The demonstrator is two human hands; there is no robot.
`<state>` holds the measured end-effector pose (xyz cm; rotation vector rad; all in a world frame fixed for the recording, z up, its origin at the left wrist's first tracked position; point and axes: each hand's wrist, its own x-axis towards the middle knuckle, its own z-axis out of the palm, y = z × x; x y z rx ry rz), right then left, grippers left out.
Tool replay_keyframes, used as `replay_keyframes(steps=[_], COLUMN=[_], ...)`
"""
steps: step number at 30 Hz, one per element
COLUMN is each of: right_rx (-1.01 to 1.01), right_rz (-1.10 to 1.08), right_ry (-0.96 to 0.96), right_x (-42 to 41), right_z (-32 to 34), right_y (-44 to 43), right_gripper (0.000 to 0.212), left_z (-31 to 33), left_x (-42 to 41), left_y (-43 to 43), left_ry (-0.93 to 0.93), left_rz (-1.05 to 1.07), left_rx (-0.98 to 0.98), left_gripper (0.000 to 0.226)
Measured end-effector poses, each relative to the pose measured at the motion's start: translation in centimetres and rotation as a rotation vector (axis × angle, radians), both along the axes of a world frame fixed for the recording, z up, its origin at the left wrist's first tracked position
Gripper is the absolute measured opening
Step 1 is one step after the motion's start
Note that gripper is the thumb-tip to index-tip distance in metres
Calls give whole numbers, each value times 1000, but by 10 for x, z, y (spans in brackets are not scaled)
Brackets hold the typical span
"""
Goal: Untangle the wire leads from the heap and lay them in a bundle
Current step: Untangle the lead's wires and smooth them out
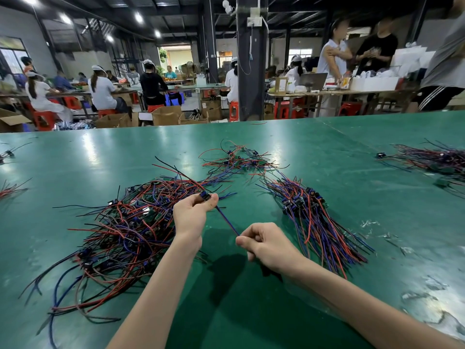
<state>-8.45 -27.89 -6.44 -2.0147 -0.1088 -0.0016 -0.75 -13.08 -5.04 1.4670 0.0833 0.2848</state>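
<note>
Now: left grip (191, 217) pinches the component end, right grip (266, 245) the free end, of one wire lead (227, 222) taut above the surface (251, 311) between heap (120, 238) and bundle (317, 222); advisable to lay it straight, component ends aligned.

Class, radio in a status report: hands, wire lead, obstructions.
Left hand pinches connector end of lead, right hand its tail. Heap at left, bundle at right. Nothing in the way.

green table (251, 311) — tangled heap (120, 230), aligned bundle (317, 222) lying on it
</note>
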Motion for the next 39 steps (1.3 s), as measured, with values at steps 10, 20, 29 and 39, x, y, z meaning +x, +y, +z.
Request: replay_keyframes(steps=[10, 20, 29, 39], right_rx=[-93, -128, -93, 97], right_rz=[11, 72, -8, -53], right_ry=[-75, -97, -89, 48], right_x=[-1, -4, -2, -1], right_z=[1, 1, -4, -2], right_y=[-2, 1, 3, 6], right_gripper=[9, 13, 22, 21], left_z=[0, 0, 0, 4], left_x=[2, 4, 5, 0], left_y=[2, 5, 5, 2], left_ry=[9, -3, 22, 12], left_rz=[58, 115, 149, 158], left_rx=[-8, -39, -78, -61], left_gripper=[27, 23, 27, 25])
